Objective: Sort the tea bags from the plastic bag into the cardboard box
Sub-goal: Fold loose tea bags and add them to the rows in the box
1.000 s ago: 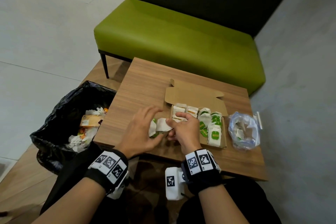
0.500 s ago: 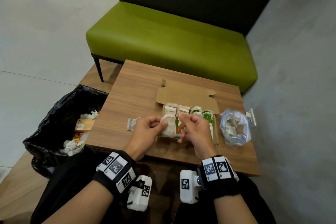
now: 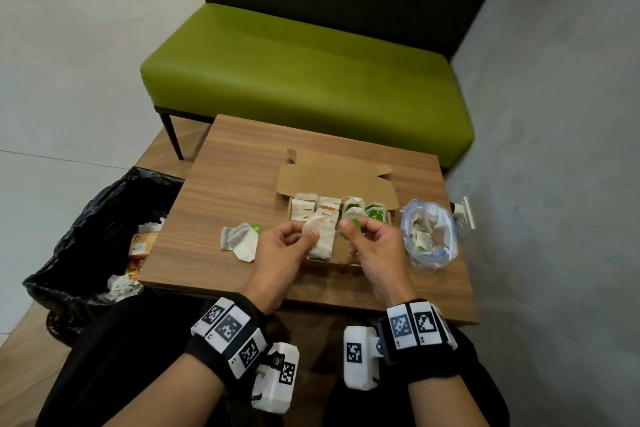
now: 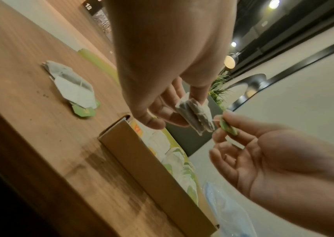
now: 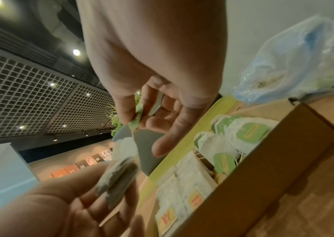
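Note:
Over the open cardboard box (image 3: 349,262) my left hand (image 3: 289,246) pinches a white tea bag (image 3: 320,236) (image 4: 197,115) (image 5: 119,174) between thumb and fingers. My right hand (image 3: 367,239) pinches that bag's green paper tag (image 4: 227,127) (image 5: 136,119), a short string running between them. The box (image 4: 151,163) (image 5: 263,160) holds rows of tea bags, white and orange ones on the left, green-tagged ones on the right. A clear plastic bag (image 3: 429,236) (image 5: 296,61) with a few tea bags lies right of the box. Two loose tea bags (image 3: 240,241) (image 4: 72,86) lie on the table left of the box.
The small wooden table (image 3: 242,184) stands before a green bench (image 3: 304,80). A black rubbish bag (image 3: 86,236) with paper waste sits on the floor at the left. A white wall socket (image 3: 464,215) is behind the plastic bag, by the grey wall.
Two tea bags were left on the table at the left. Both hands moved right over the box and drew apart, the left holding a tea bag, the right its tag.

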A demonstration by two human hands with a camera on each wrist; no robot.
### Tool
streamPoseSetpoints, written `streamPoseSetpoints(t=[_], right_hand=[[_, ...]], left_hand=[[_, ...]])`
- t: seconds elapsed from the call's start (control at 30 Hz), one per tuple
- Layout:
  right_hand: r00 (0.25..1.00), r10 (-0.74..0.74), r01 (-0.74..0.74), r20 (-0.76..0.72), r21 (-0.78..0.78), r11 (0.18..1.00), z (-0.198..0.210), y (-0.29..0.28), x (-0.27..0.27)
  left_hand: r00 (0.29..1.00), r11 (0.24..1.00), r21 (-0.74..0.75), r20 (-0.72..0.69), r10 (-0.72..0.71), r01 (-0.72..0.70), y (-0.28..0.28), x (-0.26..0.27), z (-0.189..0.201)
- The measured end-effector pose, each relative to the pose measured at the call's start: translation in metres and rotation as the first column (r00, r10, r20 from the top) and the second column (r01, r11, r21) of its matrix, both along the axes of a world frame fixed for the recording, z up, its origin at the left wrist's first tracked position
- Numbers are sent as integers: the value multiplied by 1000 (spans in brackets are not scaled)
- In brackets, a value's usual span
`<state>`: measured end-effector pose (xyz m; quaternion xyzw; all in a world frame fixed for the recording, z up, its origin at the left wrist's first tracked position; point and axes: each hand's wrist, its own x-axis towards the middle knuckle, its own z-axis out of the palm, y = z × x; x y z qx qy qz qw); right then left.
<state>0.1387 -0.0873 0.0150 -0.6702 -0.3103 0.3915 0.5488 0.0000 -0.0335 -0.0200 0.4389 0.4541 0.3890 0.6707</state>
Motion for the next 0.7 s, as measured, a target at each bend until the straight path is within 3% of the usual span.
streamPoseSetpoints(t=[0.17, 0.33, 0.53, 0.7], right_hand=[[992, 8, -11, -122, -24, 1000, 3, -4, 6], [974, 61, -69, -217, -28, 997, 0, -11, 10], [977, -182, 183, -113, 1, 983, 2, -9, 21], [980, -197, 197, -11, 26, 980, 9, 3, 25]], left_hand=[[991, 994, 99, -119, 62, -50, -3, 8, -8], [989, 991, 126, -138, 54, -36, -5, 12, -6], [997, 996, 66, -55, -48, 52, -9, 8, -6], [998, 999, 34, -61, -27, 29, -6, 2, -7]])
